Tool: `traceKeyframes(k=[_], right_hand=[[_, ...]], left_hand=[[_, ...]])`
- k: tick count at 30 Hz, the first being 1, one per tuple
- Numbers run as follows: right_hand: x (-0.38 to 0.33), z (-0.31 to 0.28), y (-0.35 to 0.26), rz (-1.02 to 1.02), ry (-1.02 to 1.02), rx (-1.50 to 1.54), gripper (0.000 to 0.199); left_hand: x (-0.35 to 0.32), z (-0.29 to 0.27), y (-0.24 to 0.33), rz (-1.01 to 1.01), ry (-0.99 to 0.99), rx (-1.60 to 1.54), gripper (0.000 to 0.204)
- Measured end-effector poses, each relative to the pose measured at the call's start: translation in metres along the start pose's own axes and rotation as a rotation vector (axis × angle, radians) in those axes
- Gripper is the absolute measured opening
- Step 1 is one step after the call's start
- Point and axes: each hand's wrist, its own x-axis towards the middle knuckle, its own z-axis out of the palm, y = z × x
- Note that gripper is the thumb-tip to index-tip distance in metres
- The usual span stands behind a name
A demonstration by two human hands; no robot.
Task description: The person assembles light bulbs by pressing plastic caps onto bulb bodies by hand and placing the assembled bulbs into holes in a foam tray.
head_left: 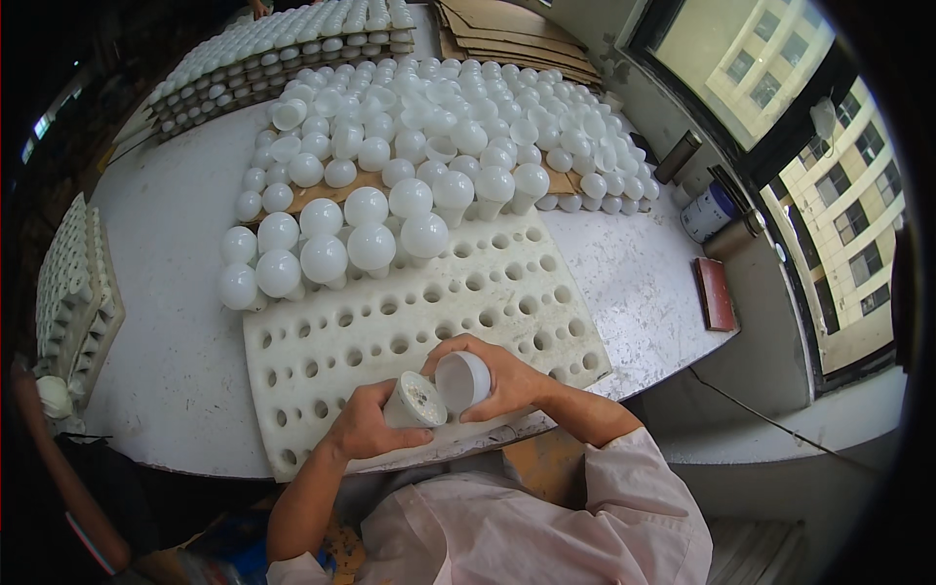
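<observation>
My left hand (363, 427) is closed around an LED bulb body (421, 400), its round face with small chips tilted up and to the right. In my right hand (509, 382) is a white bulb cover (462, 382), its open side turned toward the left. The cover's rim is right beside the bulb body; whether they touch I cannot tell. Both hands are over the near edge of a white foam tray (283, 351) with rows of holes. Bulbs with round white covers (324, 258) stand upright in the tray's far rows.
Beyond the tray, many white bulb covers (373, 154) lie on cardboard. Stacked bulb trays (292, 49) and cardboard sheets (517, 34) are at the back. To the right are a red box (716, 294) and a tub (709, 212). Another person's arm (73, 478) shows at left, near foam trays (78, 302).
</observation>
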Motion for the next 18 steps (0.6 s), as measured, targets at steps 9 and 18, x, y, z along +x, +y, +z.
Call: traceKeyframes(k=[9, 18], right_hand=[[0.004, 0.02, -0.024, 0.072, -0.218, -0.538, 0.086], [0.001, 0.043, -0.007, -0.198, -0.118, -0.568, 0.078]], left_hand=[[-0.006, 0.006, 0.019, -0.12, -0.032, 0.329, 0.052], [-0.01, 0.01, 0.001, -0.079, -0.009, 0.388, 0.056]])
